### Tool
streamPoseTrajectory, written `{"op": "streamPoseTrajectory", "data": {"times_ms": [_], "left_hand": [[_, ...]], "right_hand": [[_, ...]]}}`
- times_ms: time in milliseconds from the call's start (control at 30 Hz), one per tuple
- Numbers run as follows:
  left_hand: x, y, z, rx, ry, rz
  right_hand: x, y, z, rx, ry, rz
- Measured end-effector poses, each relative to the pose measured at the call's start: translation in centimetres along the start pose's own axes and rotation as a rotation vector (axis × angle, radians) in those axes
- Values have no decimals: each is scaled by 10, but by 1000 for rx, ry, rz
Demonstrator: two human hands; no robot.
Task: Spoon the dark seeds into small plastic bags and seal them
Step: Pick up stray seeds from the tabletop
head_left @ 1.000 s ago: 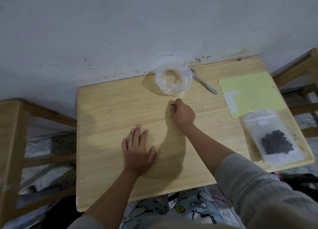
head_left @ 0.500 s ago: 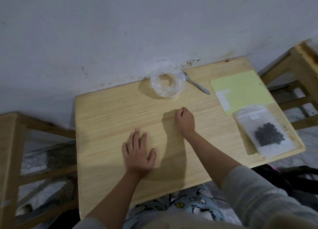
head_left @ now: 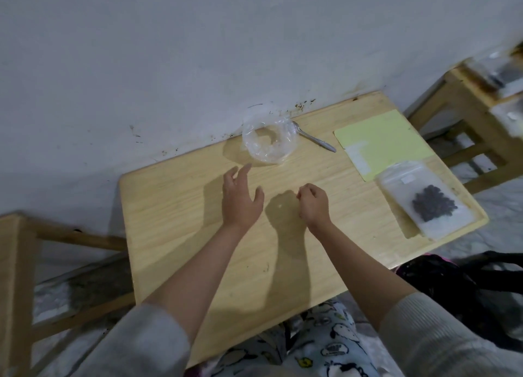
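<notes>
The left hand point(head_left: 240, 201) hovers spread and empty; just ahead, the flimsy bowl point(head_left: 268, 143) could tip. The right hand point(head_left: 312, 202) is curled; any contents are hidden.

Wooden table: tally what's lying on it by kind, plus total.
Clear round plastic bowl: 1
Silver metal spoon: 1
Pale yellow-green flat sheet: 1
Clear plastic zip bag holding dark seeds: 1
Total: 4 on the light wooden table

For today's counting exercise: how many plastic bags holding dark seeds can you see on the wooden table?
1. The bag of dark seeds lies flat at the right edge of the wooden table, just below the yellow sheet. Blurred items on the next table could be further bags.
</notes>
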State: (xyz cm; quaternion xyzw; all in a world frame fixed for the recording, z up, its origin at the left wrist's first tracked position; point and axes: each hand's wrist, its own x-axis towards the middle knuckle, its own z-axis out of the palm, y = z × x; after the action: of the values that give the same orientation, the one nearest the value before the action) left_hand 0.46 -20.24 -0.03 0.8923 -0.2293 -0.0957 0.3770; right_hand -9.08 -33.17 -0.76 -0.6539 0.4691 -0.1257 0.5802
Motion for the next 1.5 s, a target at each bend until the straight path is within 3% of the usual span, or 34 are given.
{"op": "streamPoseTrajectory", "data": {"times_ms": [267,433,700,1100,1500], "left_hand": [[92,34,1,-20,-103,-72],[107,42,6,-24,62,-44],[64,85,9,-190,133,-12],[-64,195,113,-325,-246,82],[-159,291,218,-315,-612,259]], "right_hand": [[6,-6,-35,-106,216,-31],[9,-1,-71,-136,320,7],[0,7,-121,-155,433,14],[-27,34,-244,-201,606,51],[-64,155,-406,-244,484,537]]}}
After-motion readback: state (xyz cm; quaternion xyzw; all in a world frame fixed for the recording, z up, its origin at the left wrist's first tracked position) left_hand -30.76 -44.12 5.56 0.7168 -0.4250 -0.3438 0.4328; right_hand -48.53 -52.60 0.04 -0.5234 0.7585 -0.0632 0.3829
